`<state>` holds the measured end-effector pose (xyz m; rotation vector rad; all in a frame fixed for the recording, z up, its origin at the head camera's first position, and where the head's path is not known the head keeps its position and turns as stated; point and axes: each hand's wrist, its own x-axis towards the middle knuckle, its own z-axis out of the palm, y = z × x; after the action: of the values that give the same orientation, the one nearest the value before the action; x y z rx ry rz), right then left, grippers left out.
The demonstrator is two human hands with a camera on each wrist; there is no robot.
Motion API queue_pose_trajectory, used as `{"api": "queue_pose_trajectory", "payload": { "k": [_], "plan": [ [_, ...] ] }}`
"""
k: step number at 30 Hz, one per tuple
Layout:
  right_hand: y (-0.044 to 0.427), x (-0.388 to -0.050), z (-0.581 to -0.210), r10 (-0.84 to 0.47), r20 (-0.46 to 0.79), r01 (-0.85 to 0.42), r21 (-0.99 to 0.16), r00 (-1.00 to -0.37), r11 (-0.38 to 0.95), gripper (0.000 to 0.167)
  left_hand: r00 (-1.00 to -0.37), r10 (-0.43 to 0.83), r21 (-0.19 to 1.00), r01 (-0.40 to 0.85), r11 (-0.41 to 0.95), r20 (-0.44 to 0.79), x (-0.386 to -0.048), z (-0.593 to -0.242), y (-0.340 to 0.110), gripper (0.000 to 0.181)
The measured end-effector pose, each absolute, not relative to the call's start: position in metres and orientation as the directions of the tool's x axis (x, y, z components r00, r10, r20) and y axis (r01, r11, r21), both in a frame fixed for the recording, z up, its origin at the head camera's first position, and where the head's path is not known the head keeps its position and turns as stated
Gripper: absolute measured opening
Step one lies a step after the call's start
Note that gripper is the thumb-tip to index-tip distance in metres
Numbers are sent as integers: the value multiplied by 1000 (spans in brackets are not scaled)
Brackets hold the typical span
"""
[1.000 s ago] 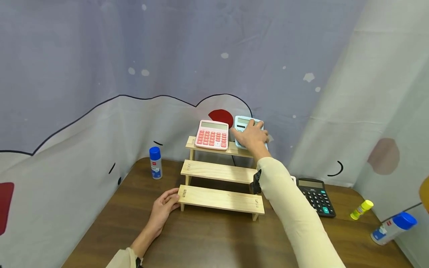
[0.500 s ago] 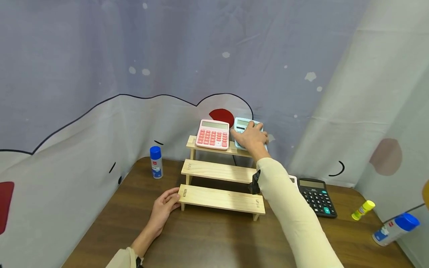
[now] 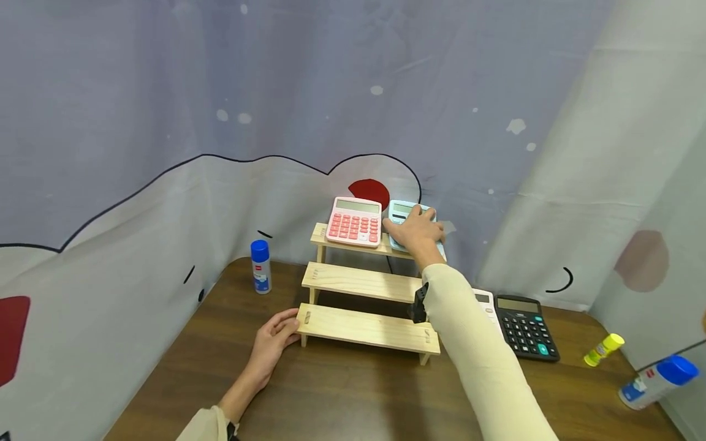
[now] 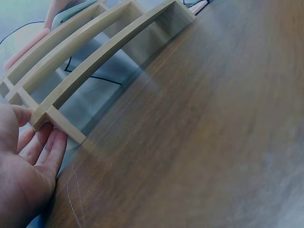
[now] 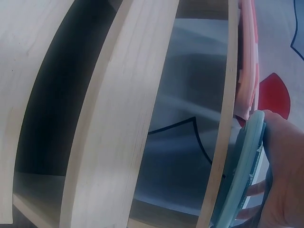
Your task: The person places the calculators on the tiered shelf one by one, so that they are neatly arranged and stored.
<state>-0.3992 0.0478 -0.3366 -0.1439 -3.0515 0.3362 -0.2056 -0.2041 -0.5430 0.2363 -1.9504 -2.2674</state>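
A three-tier wooden stand (image 3: 364, 327) sits on the table. My left hand (image 3: 266, 349) grips the left end of its lowest tier, thumb on the edge and fingers behind the leg, as the left wrist view shows. On the top tier leans a pink calculator (image 3: 353, 222), left of a light blue calculator (image 3: 398, 211). My right hand (image 3: 417, 234) holds the blue one from the front, thumb at its left edge and fingers over its right side. In the right wrist view the blue calculator (image 5: 244, 166) stands tilted at the top tier's edge.
Right of the stand lie a white calculator (image 3: 486, 300), partly behind my sleeve, and a black calculator (image 3: 526, 327). Farther right are a yellow glue stick (image 3: 603, 350) and a blue-capped bottle (image 3: 656, 383). Another blue-capped bottle (image 3: 261, 267) stands left. A curtain (image 3: 276, 208) hangs behind.
The blue calculator and my right hand have moved slightly down relative to the pink calculator. My left hand keeps its grip on the stand. The head view has shifted a little.
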Motion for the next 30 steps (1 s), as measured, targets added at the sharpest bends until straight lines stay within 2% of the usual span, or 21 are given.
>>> {"api": "queue_pose_trajectory", "payload": {
  "k": [10,20,30],
  "plan": [
    [49,-394,-344,109,120,86,-180,-987,980,101,-983,-183,986,10,-165,-21,-205,-541,-200,43],
    [46,-394,-348,108,115,92,-133,-988,987,99,-981,-194,987,3,-161,-28,-203,-543,-202,42],
    [48,-394,-356,116,137,83,-226,-984,971,89,-980,-198,989,4,-147,-25,-205,-542,-204,41]
  ]
}}
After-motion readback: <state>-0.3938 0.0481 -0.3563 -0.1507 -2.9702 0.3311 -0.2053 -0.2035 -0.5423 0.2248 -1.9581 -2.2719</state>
